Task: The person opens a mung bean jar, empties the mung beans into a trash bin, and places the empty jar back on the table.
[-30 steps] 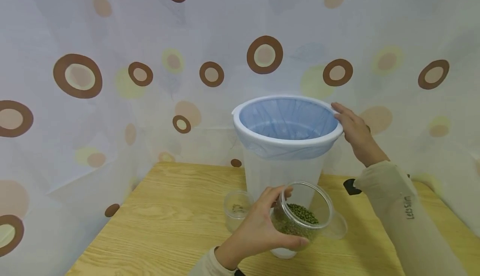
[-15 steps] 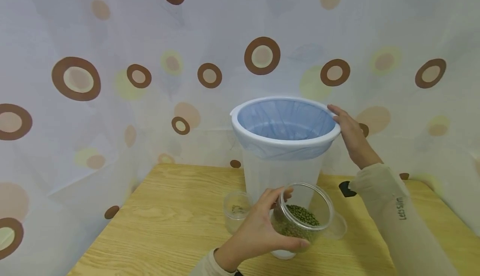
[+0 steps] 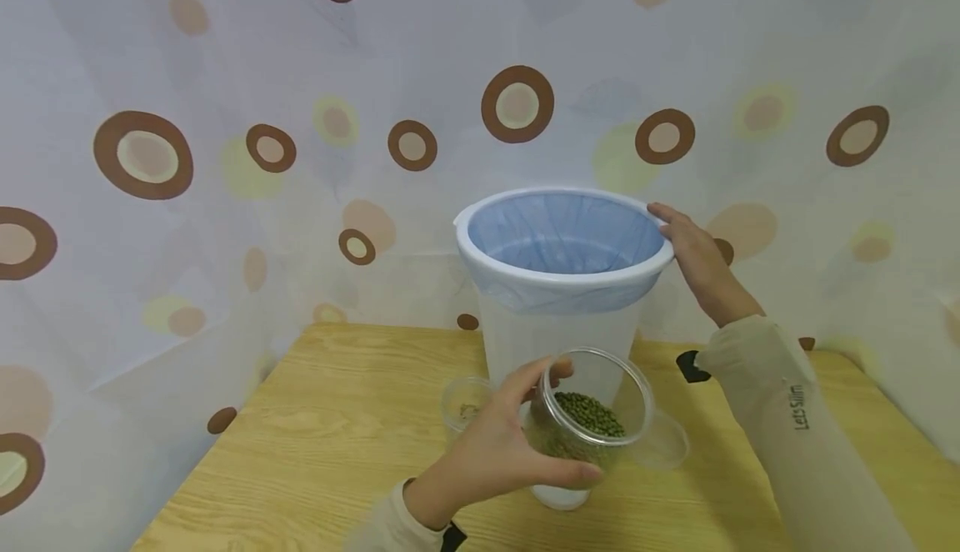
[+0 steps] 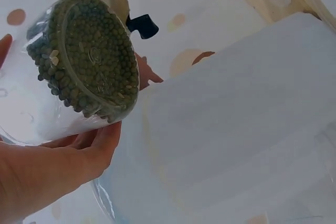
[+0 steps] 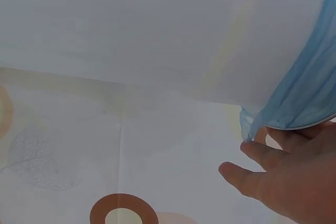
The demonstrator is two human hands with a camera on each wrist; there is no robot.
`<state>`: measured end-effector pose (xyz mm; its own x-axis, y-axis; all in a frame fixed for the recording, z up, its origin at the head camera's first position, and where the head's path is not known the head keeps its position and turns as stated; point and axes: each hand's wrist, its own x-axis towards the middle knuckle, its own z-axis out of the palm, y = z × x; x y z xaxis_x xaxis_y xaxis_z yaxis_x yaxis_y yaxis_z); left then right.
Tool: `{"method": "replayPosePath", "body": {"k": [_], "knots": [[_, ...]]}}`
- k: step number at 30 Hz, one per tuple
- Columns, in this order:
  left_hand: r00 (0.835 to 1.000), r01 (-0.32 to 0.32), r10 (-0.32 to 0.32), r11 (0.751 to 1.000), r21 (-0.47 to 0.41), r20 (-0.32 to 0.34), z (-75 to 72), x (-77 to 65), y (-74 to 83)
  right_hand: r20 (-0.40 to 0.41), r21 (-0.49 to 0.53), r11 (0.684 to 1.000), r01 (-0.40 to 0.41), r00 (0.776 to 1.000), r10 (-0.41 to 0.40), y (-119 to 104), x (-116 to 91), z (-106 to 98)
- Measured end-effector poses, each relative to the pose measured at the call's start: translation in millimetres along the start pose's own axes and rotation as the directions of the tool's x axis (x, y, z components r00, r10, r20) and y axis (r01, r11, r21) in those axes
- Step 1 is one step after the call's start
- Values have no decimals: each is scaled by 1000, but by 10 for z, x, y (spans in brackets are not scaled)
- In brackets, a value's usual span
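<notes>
My left hand (image 3: pixel 487 452) grips a clear plastic jar (image 3: pixel 636 389) partly filled with green mung beans (image 3: pixel 588 416). The jar tilts with its open mouth up and toward the head camera; its bean-covered base (image 4: pixel 94 56) faces the left wrist camera. Behind the jar stands a tall white bin (image 3: pixel 525 331), lined with a blue plastic bag (image 3: pixel 562 227). My right hand (image 3: pixel 701 264) touches the right side of the bin's rim. In the right wrist view its fingers (image 5: pixel 262 156) extend outside the rim, beside the overhanging blue bag.
A second clear container (image 3: pixel 459 406) with a few small bits inside stands left of the bin, partly behind my left hand. A clear round lid (image 3: pixel 663 439) lies right of the jar on the wooden table (image 3: pixel 315 435). Patterned sheeting (image 3: pixel 420 35) rises behind.
The head view has shifted a little, so everything sits slightly farther left. My left hand still holds the jar, now slightly higher in view, and my right hand stays at the rim.
</notes>
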<state>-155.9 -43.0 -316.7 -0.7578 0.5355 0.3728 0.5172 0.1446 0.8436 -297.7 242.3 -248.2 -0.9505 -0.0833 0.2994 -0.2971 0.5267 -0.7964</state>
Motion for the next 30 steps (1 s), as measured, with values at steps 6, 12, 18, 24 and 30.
{"method": "replayPosePath", "body": {"k": [6, 12, 18, 24, 30], "knots": [[999, 25, -25, 1000, -7, 47, -207, -26, 105, 4, -107, 993, -44, 999, 45, -10, 39, -6], [1000, 21, -21, 1000, 10, 7, -520, -9, 275, 15, -146, 989, -9, 1000, 12, 0, 12, -14], [995, 0, 15, 988, 151, -98, -876, 95, 391, 26, -117, 991, 62, 998, -59, -10, -13, -45], [980, 68, -15, 962, 265, -199, -1184, 205, 484, 22, -103, 992, 73, 997, -71, -16, -15, -60], [956, 113, -19, 945, 308, -293, -1391, 374, 541, 21, -107, 991, 81, 997, -79, 0, -8, -54]]}}
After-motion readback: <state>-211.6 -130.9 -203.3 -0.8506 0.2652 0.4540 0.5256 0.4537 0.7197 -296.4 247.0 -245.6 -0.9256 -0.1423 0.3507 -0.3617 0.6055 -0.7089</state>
